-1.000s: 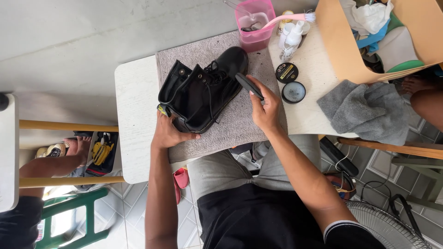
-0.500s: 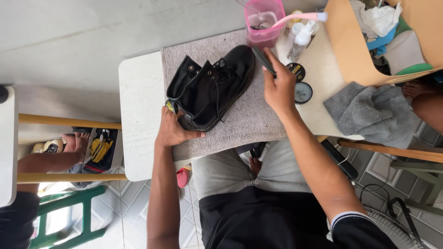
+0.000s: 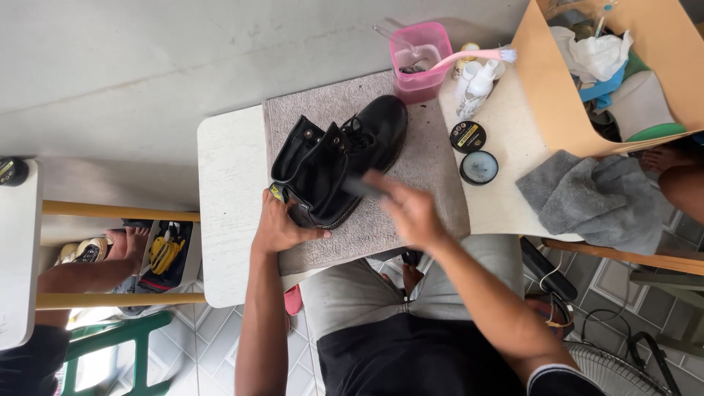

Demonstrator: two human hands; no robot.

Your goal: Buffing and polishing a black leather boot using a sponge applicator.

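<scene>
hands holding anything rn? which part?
Left hand grips the black boot at its heel end, steadying it on the grey mat. Right hand is motion-blurred; it seems to hold something dark, grip unclear.

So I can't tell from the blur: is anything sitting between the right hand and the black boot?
Nothing visible. The right hand, motion-blurred with a dark object in its fingers, is right beside the black boot on the grey mat. The left hand grips the boot's heel end.
</scene>
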